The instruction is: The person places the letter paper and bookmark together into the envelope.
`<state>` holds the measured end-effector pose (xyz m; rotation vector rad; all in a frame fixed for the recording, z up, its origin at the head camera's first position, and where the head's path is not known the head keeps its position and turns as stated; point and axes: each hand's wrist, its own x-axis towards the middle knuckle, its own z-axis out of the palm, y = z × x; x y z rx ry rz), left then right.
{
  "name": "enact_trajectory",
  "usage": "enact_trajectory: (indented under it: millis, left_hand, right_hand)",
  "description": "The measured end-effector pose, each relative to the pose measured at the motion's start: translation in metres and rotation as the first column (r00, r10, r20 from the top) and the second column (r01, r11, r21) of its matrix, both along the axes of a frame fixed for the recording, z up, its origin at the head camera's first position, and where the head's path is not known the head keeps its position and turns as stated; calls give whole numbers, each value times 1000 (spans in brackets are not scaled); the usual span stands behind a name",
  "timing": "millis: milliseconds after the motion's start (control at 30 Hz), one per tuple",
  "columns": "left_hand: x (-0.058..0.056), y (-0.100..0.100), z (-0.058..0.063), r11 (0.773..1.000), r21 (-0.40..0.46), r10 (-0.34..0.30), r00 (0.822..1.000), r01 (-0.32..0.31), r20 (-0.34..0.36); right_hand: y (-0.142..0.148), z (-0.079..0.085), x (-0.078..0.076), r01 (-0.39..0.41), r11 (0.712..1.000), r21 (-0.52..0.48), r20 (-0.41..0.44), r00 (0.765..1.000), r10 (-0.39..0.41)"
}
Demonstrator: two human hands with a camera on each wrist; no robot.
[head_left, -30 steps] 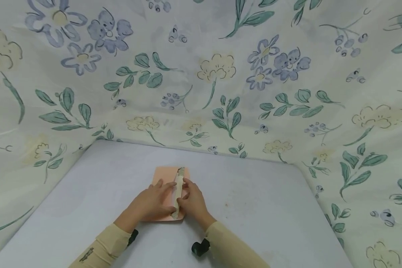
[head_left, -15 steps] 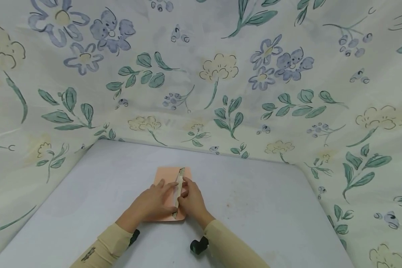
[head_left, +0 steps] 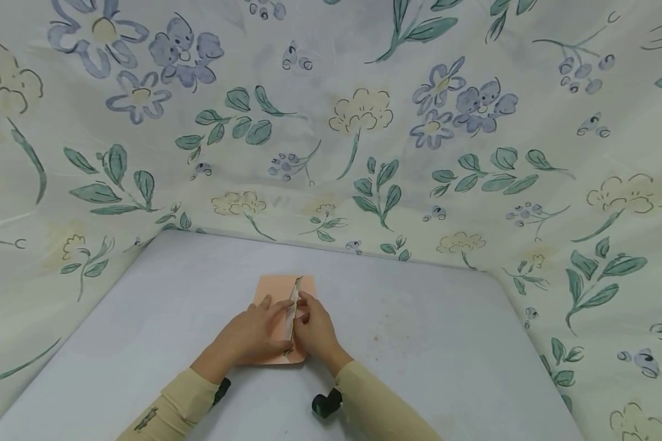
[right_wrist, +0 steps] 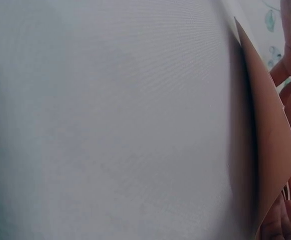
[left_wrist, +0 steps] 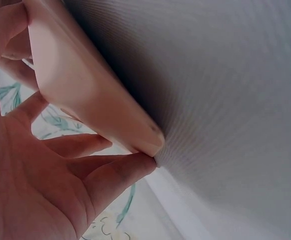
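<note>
A flat peach-coloured packet [head_left: 273, 286] with rounded corners lies on the table in the head view. A narrow pale strip [head_left: 292, 315] runs lengthwise over it, dark at its ends. My left hand [head_left: 251, 327] rests on the packet's left part with fingers spread, index fingertip and thumb along the strip's left side. In the left wrist view its fairly straight fingers [left_wrist: 128, 175] touch the packet's edge. On the other side, my right hand [head_left: 317, 327] has bent fingers and pinches the packet beside the strip. A raised peach edge [right_wrist: 270, 135] bulges in the right wrist view, hiding much of that hand.
The white-covered table [head_left: 419, 343] has small brownish specks to the right. Flower-patterned cloth [head_left: 331, 135] hangs behind and at both sides. A black wrist device [head_left: 327, 404] sits under the right forearm, and another dark one [head_left: 221, 390] shows by the left sleeve.
The pale strip has become narrower, and its patterned ends show less. My right fingers have shifted slightly along it. My left hand stays nearly still.
</note>
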<state>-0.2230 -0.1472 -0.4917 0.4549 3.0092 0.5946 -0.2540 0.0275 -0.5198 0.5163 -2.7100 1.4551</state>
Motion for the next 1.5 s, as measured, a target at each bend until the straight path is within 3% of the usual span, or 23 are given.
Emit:
enact_trajectory:
  millis: [367, 933, 1267, 1500]
  left_hand:
    - [0, 3, -2, 1000, -16, 3, 1000, -3, 7]
    - [-4, 0, 1, 997, -79, -22, 999, 24, 31]
    - [-2, -4, -9, 975, -218, -45, 999, 39, -20]
    - [3, -3, -11, 980, -198, -9, 1000, 10, 3]
  right_hand:
    - [-1, 3, 0, 31, 999, 10, 67, 997, -31]
    - [16, -4, -2, 146, 989, -7, 49, 988, -145]
    - [21, -11, -3, 151, 988, -22, 53, 987, -150]
    - [34, -8, -4, 152, 988, 17, 34, 988, -153]
